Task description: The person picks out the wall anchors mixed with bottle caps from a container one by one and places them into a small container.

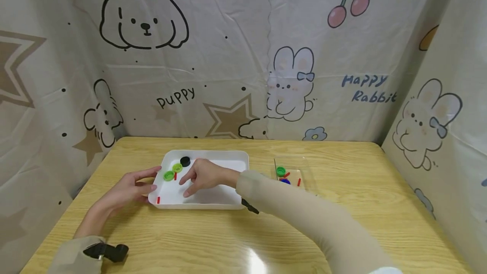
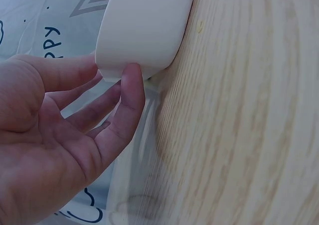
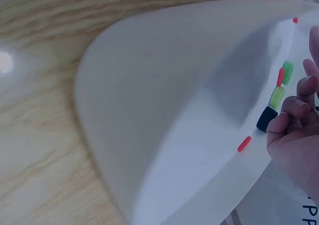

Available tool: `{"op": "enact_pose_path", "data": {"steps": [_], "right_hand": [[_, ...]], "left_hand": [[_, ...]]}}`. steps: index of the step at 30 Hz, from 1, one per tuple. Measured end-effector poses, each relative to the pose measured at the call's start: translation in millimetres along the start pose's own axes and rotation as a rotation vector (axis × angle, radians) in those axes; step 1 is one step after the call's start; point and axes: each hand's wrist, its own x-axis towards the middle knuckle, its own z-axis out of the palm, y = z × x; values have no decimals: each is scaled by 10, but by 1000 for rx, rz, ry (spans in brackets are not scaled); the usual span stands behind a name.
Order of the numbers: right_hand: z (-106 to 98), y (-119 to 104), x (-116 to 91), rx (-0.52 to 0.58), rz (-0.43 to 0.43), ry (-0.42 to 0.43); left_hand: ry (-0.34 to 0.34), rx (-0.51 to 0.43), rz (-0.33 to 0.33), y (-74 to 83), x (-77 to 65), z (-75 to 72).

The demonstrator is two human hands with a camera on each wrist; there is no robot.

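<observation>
With left hand [image 1: 127, 189], gripping white tray [image 1: 222, 197] by left end; with right hand [image 1: 204, 174], grasping nothing visible, thumb and forefinger parted. Inside tray, nearer right hand: red stick [image 1: 175, 176], just left of forefinger, lengthwise front-to-back.

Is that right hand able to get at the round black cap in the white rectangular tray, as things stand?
Probably yes: the right hand is over the white rectangular tray, near the round black cap. Nothing covers the cap, and the hand appears to hold nothing.
</observation>
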Motion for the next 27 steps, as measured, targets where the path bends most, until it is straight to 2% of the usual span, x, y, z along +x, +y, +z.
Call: {"op": "enact_pose_path", "data": {"steps": [7, 12, 16, 20, 24, 27], "right_hand": [[145, -134, 218, 25, 19, -16], [238, -204, 327, -3, 35, -27], [286, -247, 381, 1, 57, -42], [326, -278, 432, -12, 36, -48], [366, -283, 466, -46, 7, -58], [386, -268, 474, -89, 18, -58]], "left_hand": [[-10, 3, 29, -17, -7, -14], [-18, 7, 49, -21, 1, -22], [-23, 5, 55, -9, 1, -17], [-19, 4, 57, 5, -13, -17], [-15, 0, 59, 14, -28, -9], [-21, -1, 61, 19, -19, -2]]}}
